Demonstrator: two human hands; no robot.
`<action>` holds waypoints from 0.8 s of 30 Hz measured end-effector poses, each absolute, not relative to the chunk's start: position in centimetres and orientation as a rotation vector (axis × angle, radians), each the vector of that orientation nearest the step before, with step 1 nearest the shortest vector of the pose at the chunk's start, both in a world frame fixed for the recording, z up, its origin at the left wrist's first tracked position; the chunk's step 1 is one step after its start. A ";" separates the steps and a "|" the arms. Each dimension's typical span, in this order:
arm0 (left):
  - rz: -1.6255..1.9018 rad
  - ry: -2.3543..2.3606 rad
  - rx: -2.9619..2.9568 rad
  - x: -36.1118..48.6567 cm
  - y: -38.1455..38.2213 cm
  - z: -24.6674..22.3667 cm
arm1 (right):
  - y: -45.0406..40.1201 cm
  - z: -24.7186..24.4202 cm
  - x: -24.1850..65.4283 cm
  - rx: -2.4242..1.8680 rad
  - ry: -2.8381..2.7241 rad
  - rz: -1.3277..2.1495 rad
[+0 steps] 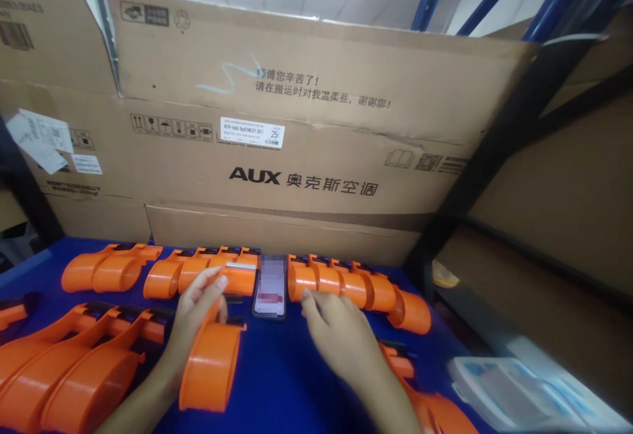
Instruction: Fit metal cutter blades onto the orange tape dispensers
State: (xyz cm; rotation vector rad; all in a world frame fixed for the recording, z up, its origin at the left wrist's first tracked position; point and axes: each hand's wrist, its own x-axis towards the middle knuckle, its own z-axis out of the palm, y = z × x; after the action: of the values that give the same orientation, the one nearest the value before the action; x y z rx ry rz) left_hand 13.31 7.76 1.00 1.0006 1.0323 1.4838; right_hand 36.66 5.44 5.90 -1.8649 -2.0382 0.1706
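Observation:
My left hand (200, 295) is closed on an orange plastic part with a broad ring (212, 365) and a narrower handle-like arm. The ring hangs below my fingers, toward me. A thin pale strip (241, 266) shows just beyond my fingertips, by the back row. My right hand (339, 328) is to the right of the phone, thumb and index finger drawn together. Those fingertips overlap the lower edge of an orange ring (302, 281); whether they touch it or pinch something small cannot be made out. Between my hands lies a phone (270, 289) with a lit screen.
More orange parts line the back (116, 272) and lie at the left front (91, 381) and right front (445, 414). They rest on a blue surface (281, 381). Behind stands a large cardboard box (306, 144). A clear plastic case (494, 388) sits at right, near a dark post (445, 223).

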 end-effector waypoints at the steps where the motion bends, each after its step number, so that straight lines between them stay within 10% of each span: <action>1: 1.496 1.034 0.943 13.1 7.9 1.1 | 5.5 6.0 37.0 -1.984 -2.037 0.113; 13: 1.558 0.952 0.743 13.5 7.2 1.3 | 4.8 2.2 32.5 -1.105 -2.600 0.301; 24: 1.453 1.004 0.955 13.3 8.5 -0.2 | 5.7 1.2 32.0 -1.226 -2.645 0.078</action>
State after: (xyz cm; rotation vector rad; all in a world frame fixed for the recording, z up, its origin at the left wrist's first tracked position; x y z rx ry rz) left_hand 13.27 8.53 -0.17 0.9549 1.0037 1.4534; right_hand 31.98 5.72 1.21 -1.2257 -2.6452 0.0776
